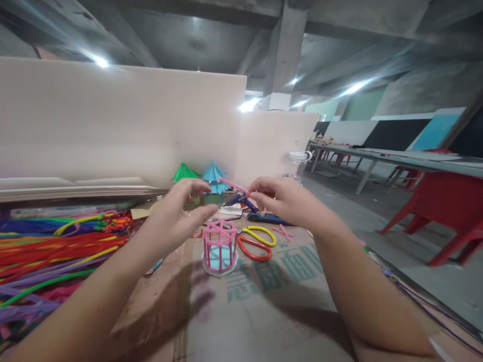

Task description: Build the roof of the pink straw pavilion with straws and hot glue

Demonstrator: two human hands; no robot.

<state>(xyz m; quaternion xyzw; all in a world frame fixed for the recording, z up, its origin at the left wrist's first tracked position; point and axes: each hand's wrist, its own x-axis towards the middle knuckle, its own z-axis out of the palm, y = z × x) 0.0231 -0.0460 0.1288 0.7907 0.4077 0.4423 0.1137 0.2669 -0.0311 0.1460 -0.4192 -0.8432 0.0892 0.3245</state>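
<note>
While the left hand's (pixel 181 216) fingers curve apart, empty, the right hand (pixel 283 201) pinches; below stands a round pink openwork frame (pixel 221 251), probably light, crushable, best lifted by its pale-blue base (pixel 216 256); the pinched slim pink pipe-cleaner strip (pixel 234 186) should bend softly, held near its end.

matt pink strip (pixel 233 185) and openwork frame (pixel 221 256), glossy plastic-looking scissor handles (pixel 254 257), dull cardboard sheet (pixel 245 327), smooth plastic chair (pixel 433 201)

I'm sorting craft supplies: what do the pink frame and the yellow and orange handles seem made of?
Pink frame: perhaps pipe cleaners, matte, judging by its thin bars; blur hides any fuzz. Yellow and orange handles: probably plastic or plastic-coated, given their smooth, slightly glossy loops.
</note>
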